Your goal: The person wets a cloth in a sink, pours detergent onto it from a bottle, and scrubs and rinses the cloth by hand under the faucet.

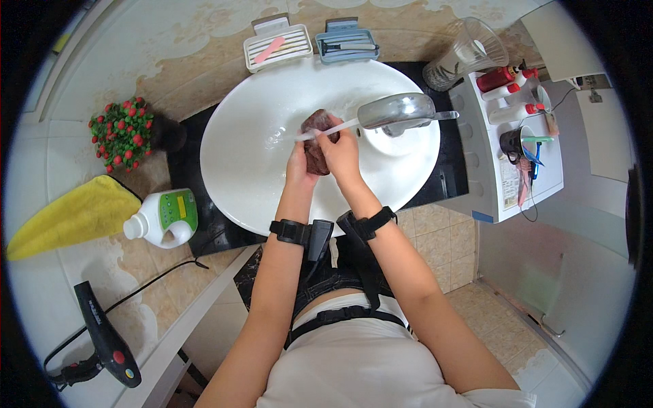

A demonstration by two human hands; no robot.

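Over the white oval sink, both my hands hold a wet, dark reddish-brown bundle, possibly cloth; its exact kind is unclear. My left hand is wrapped round its left and lower side. Pressed against its right side, my right hand has its thumb across the top. From the chrome faucet on the right, a stream of water crosses the bundle and my fingers. Part of the bundle is hidden behind my fingers. A black band with a device is strapped round each wrist.
Two soap dishes, white and blue, stand behind the sink. To the left are a potted plant, a yellow cloth, a detergent bottle and a hair dryer. Bottles and a cup occupy the right-hand cabinet.
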